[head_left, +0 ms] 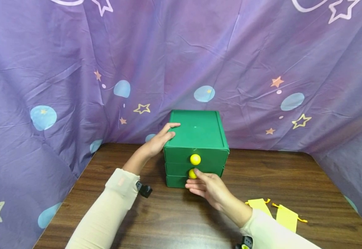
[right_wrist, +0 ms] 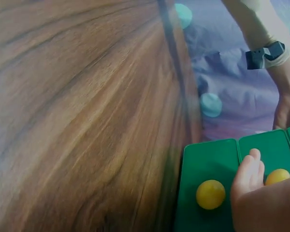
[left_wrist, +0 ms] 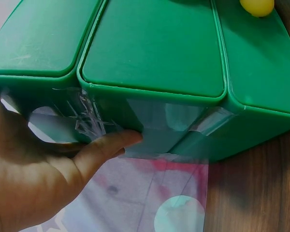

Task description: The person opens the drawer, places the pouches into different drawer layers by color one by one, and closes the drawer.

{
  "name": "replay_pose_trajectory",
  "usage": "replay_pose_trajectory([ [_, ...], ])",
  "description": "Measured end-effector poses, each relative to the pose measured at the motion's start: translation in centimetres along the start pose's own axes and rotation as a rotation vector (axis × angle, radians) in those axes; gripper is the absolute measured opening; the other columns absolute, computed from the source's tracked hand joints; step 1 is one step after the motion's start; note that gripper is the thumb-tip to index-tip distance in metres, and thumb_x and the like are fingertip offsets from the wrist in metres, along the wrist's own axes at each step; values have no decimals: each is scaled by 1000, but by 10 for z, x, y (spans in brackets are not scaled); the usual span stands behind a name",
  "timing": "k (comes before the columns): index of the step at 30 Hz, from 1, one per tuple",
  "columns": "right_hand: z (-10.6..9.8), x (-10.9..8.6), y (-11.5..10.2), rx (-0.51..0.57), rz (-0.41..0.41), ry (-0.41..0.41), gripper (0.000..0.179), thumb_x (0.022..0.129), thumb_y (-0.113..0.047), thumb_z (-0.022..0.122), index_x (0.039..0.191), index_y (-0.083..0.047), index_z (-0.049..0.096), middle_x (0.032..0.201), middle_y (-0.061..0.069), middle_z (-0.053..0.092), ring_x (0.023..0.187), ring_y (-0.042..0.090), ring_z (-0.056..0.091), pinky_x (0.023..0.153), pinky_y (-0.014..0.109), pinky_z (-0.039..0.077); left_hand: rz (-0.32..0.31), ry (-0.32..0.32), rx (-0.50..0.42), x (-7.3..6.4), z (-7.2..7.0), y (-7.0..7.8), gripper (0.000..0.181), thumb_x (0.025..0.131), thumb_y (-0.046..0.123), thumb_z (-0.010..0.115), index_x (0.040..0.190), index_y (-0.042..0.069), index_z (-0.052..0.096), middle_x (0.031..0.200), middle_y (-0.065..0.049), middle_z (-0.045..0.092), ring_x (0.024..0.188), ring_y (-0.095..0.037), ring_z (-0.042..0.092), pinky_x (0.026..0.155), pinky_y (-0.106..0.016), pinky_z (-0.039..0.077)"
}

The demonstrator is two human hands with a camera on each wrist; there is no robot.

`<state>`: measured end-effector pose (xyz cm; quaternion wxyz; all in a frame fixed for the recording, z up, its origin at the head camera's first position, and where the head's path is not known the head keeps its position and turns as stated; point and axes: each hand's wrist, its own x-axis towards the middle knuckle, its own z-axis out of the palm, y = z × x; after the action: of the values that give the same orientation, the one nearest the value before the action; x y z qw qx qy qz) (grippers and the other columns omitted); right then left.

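Note:
A green cabinet with three stacked drawers stands on the table. My left hand rests against its left side near the top, fingers extended; in the left wrist view the thumb lies along the taped side. At the front, my right hand has its thumb on the middle drawer's yellow knob and its fingers below it, the knob between them. The top drawer's yellow knob is untouched. In the right wrist view the bottom knob shows beside the straight fingers. All drawers look closed.
Two yellow drawstring pouches, one nearer the right forearm and another farther right, lie on the brown wooden table. A purple patterned curtain hangs behind the cabinet and at both sides.

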<state>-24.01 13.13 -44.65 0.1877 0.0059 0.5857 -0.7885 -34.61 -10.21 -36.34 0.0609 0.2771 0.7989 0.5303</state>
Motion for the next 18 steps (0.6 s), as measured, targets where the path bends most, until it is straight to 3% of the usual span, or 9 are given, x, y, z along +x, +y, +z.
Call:
replay_pose_trajectory([
  [18, 0, 0, 1, 73, 25, -20, 30, 105, -28, 61, 111, 1, 65, 96, 11, 77, 90, 18, 75, 87, 31, 60, -1, -1, -3, 0, 0, 0, 51, 109, 26, 36, 159, 16, 33, 168, -18, 23, 152, -40, 24, 122, -61, 19],
])
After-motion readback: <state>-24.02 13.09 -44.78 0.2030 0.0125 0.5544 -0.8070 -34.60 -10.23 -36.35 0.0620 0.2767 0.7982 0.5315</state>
